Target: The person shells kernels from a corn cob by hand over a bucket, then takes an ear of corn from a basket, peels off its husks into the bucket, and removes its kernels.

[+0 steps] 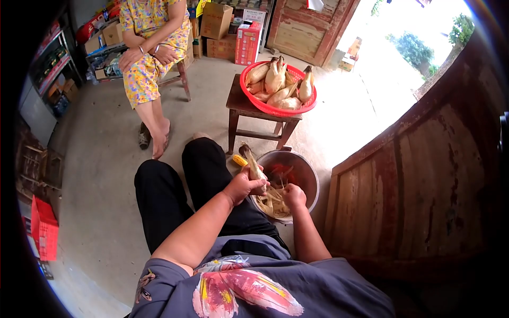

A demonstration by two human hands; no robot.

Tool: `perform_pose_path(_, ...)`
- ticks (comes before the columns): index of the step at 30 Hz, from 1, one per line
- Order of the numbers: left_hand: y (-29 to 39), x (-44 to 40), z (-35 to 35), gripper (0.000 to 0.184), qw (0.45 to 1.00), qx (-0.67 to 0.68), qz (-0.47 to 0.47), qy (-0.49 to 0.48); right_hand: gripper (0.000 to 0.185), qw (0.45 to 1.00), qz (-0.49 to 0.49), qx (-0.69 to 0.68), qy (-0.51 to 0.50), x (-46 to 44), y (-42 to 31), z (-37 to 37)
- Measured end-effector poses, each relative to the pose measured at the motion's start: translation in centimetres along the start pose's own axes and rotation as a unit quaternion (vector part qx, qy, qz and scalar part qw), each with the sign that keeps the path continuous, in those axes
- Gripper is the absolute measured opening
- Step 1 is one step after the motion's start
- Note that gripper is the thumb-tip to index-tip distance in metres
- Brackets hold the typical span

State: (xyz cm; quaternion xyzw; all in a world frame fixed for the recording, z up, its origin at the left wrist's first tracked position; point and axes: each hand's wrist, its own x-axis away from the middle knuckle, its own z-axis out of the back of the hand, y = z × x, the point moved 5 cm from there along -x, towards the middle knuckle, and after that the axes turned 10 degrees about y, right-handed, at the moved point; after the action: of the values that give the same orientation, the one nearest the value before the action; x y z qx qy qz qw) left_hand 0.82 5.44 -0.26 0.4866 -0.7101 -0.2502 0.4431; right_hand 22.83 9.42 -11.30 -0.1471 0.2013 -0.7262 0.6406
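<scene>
Your left hand (246, 185) is wrapped around a long, pale ear of corn in its husk (253, 163), over the side of the round silver metal tub (316, 186). Your right hand (295, 196) curls there too; I cannot tell what it pinches. A bare yellow cob (239, 160) is near.

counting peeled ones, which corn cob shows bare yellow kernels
The yellow cob left of the metal basin, just beyond the left hand; the held cob and the cobs in the red basket are husk-covered.
</scene>
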Motion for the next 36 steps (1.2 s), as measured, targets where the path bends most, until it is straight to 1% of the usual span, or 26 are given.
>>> perform_pose_path(1,0.0,0.0,0.0,0.046,1.0,-0.001,0.001,0.0,0.016,1.0,-0.001,-0.001,0.0,0.1,1.3,-1.0)
perform_pose_path(3,0.2,-0.2,-0.1,0.045,0.999,-0.027,-0.011,-0.029,0.017,0.991,0.076,-0.015,0.109,0.1,1.9,-1.2)
perform_pose_path(4,0.1,-0.4,0.1,0.045,0.999,-0.027,-0.01,-0.027,0.019,0.992,0.085,-0.021,0.087,-0.1,0.3,0.5)
perform_pose_path(5,0.0,-0.5,0.1,0.046,0.998,-0.042,-0.011,-0.035,0.02,0.994,0.094,-0.051,0.037,-0.5,-1.4,2.0)
perform_pose_path(7,-0.4,-0.8,-0.2,0.047,0.997,-0.059,-0.009,-0.048,0.018,0.971,0.08,-0.224,-0.019,-0.8,-4.8,4.6)
perform_pose_path(8,-0.5,-0.9,-0.2,0.047,0.996,-0.074,-0.013,-0.043,0.018,0.971,0.078,-0.224,-0.015,-0.8,-6.1,5.7)
perform_pose_path(9,-0.5,-0.9,-0.1,0.047,0.995,-0.09,-0.019,-0.036,0.015,0.93,0.086,-0.352,-0.053,-0.5,-8.0,6.5)
perform_pose_path(10,-0.9,-1.0,0.0,0.046,0.995,-0.1,-0.008,-0.026,0.013,0.871,0.096,-0.473,-0.091,-0.3,-9.7,7.4)
perform_pose_path(11,-1.2,-1.1,0.1,0.046,0.994,-0.101,-0.011,-0.025,0.012,0.855,0.125,-0.489,-0.115,0.0,-11.2,8.0)
perform_pose_path(13,-1.2,-1.2,0.1,0.044,0.986,-0.155,-0.06,-0.029,0.011,0.883,0.184,-0.422,-0.091,0.3,-12.6,8.5)
perform_pose_path(14,-1.1,-1.1,0.0,0.042,0.982,-0.166,-0.079,-0.034,0.008,0.894,0.21,-0.392,-0.047,0.6,-13.3,9.2)
perform_pose_path(15,-1.2,-1.1,0.0,0.042,0.983,-0.165,-0.079,-0.032,0.008,0.894,0.211,-0.392,-0.049,0.6,-13.5,9.4)
perform_pose_path(17,-0.8,-0.5,-0.3,0.042,0.983,-0.168,-0.07,-0.034,0.006,0.912,0.263,-0.315,0.02,0.8,-13.9,10.3)
perform_pose_path(18,-0.8,-0.6,-0.3,0.042,0.983,-0.166,-0.07,-0.034,0.006,0.912,0.263,-0.313,0.019,0.9,-14.1,10.5)
perform_pose_path(20,-0.9,-0.5,-0.4,0.041,0.981,-0.176,-0.071,-0.036,0.006,0.92,0.276,-0.267,0.072,1.4,-14.5,11.3)
perform_pose_path(27,-0.8,0.2,-0.7,0.042,0.986,-0.151,-0.063,-0.027,0.008,0.923,0.27,-0.254,0.105,1.8,-14.4,11.1)
perform_pose_path(30,-0.7,0.4,-0.9,0.042,0.978,-0.19,-0.085,-0.021,0.008,0.933,0.255,-0.234,0.102,1.9,-14.1,11.0)
perform_pose_path(32,-0.3,0.5,-1.0,0.043,0.944,-0.287,-0.163,-0.011,0.009,0.944,0.229,-0.224,0.086,1.9,-14.0,10.9)
perform_pose_path(33,-0.4,0.3,-0.9,0.043,0.944,-0.287,-0.163,-0.011,0.009,0.943,0.229,-0.224,0.086,1.9,-14.0,10.8)
perform_pose_path(35,-1.1,-0.3,-0.7,0.044,0.932,-0.32,-0.171,-0.013,0.01,0.949,0.154,-0.272,0.044,1.6,-13.0,9.6)
perform_pose_path(36,-1.6,-0.8,-0.4,0.044,0.932,-0.32,-0.171,-0.013,0.01,0.949,0.153,-0.272,0.043,1.4,-12.6,8.9)
